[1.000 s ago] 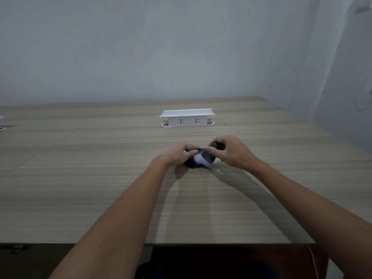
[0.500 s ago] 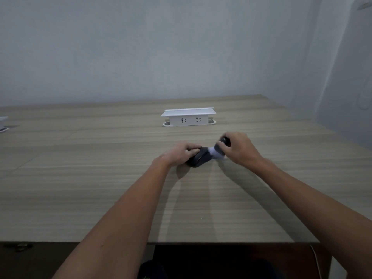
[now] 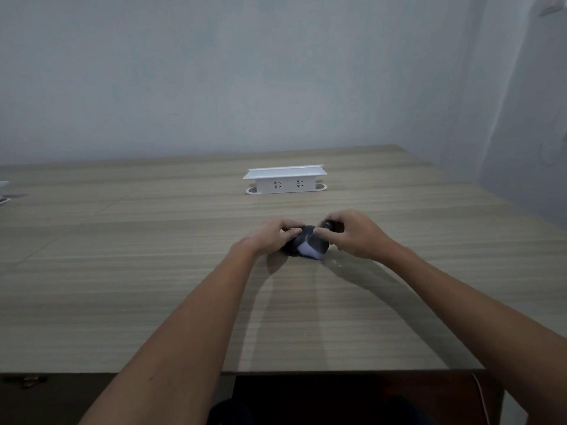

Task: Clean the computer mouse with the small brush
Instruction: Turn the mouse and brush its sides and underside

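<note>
A dark computer mouse rests on the wooden table, a little beyond its middle. My left hand grips the mouse from its left side and covers part of it. My right hand is shut on a small brush; its dark handle end pokes out above my fingers, and its pale bristles lie spread over the near right side of the mouse. The mouse's far side is hidden by my fingers.
A white socket box stands on the table behind the mouse. At the far left edge a small white object is cut off by the frame. The table's front edge runs close to my body; a wall stands to the right.
My right hand has swept the brush from the mouse's far right end back over its near side, toward me and to the left. My left hand has kept its hold on the mouse.
</note>
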Available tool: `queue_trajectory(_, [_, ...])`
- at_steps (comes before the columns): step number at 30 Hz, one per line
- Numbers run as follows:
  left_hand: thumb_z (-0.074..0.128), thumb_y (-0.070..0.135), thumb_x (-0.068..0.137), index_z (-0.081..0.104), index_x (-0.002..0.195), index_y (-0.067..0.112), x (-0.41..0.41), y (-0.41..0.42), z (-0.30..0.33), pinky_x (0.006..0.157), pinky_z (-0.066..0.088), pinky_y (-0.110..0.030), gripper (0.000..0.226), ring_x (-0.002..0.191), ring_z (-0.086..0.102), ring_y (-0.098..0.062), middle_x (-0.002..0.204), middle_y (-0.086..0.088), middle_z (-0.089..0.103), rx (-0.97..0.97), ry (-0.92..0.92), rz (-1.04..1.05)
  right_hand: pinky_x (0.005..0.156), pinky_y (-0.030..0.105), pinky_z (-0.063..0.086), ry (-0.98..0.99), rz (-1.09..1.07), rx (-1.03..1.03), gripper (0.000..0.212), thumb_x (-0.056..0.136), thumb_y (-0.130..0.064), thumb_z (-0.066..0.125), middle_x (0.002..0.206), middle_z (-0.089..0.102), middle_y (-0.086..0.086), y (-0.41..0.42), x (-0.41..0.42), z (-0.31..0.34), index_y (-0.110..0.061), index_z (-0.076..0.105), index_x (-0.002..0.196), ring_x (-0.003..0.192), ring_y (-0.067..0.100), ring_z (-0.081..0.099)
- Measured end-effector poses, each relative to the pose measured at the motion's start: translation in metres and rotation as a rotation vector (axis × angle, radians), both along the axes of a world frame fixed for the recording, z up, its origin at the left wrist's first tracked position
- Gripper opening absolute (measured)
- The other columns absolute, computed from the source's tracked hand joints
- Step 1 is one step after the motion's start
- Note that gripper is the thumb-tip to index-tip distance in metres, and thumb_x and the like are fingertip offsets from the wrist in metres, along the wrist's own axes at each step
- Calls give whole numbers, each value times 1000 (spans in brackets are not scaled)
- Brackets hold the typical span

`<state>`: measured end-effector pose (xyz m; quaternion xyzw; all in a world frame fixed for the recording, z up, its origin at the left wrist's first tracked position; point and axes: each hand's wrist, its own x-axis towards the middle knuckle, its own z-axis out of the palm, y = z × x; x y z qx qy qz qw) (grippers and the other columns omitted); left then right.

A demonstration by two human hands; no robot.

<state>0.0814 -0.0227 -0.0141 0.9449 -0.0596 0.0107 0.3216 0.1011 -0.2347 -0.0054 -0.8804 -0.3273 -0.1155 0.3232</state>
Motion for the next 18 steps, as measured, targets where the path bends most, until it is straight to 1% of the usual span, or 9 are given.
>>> queue_trajectory(3, [50,23,105,59,142,15,-1,-1,0,100,39,-21,40,128,58,-21,141,-6,63,-4,2,8,76,39,54,-122,-158,-7,22,91,-22,66,87,77,10,-4,8,-1,-4,78,92,82,24,68])
queue_trajectory(5, [50,23,105,59,142,15,-2,0,0,101,40,-22,39,127,58,-20,140,-5,64,-10,4,6,73,38,54,-137,-140,20,21,90,-23,67,84,76,8,-4,9,-1,-4,78,90,78,22,69])
queue_trajectory(7, [50,21,104,61,140,15,-1,0,0,105,43,-27,38,126,59,-19,139,-4,65,-18,-4,-9,63,25,51,-79,-44,40,20,89,-27,68,73,73,-3,0,6,-1,-10,78,86,66,5,65])
queue_trajectory(9, [51,19,104,63,138,13,-1,0,0,106,44,-28,37,124,60,-17,138,-5,66,-22,-14,-17,57,13,43,-56,-36,32,19,89,-28,68,67,69,-9,3,6,-3,-12,78,85,59,0,60])
queue_trajectory(10, [51,18,104,63,138,12,-2,0,-1,105,44,-27,37,123,60,-18,137,-6,66,-22,-14,-12,58,14,43,-68,-78,23,20,90,-26,68,70,70,-5,2,9,-4,-9,77,85,60,2,60])
queue_trajectory(12, [51,19,104,61,140,13,-3,0,-1,103,42,-24,38,122,60,-17,138,-6,65,-15,-9,5,65,28,48,-109,-180,15,22,90,-22,66,78,73,8,-4,15,-6,-3,76,86,71,19,64])
queue_trajectory(13, [51,21,104,61,140,14,-3,0,-1,103,42,-24,38,121,60,-17,139,-6,65,-12,-6,10,66,31,48,-120,-208,28,21,90,-21,66,79,74,10,-7,18,-6,-2,75,86,73,24,65])
queue_trajectory(16, [51,23,104,60,141,17,-2,1,0,109,42,-30,39,127,59,-21,139,-5,64,-11,10,9,60,23,45,-115,-155,113,19,89,-23,68,74,74,4,-12,17,-6,-7,76,83,69,19,65])
queue_trajectory(18, [50,23,104,61,141,17,-3,1,2,110,42,-31,39,126,59,-21,140,-4,64,-12,22,1,60,23,46,-79,-110,155,18,89,-26,68,71,73,1,-13,15,-6,-11,77,84,63,13,64])
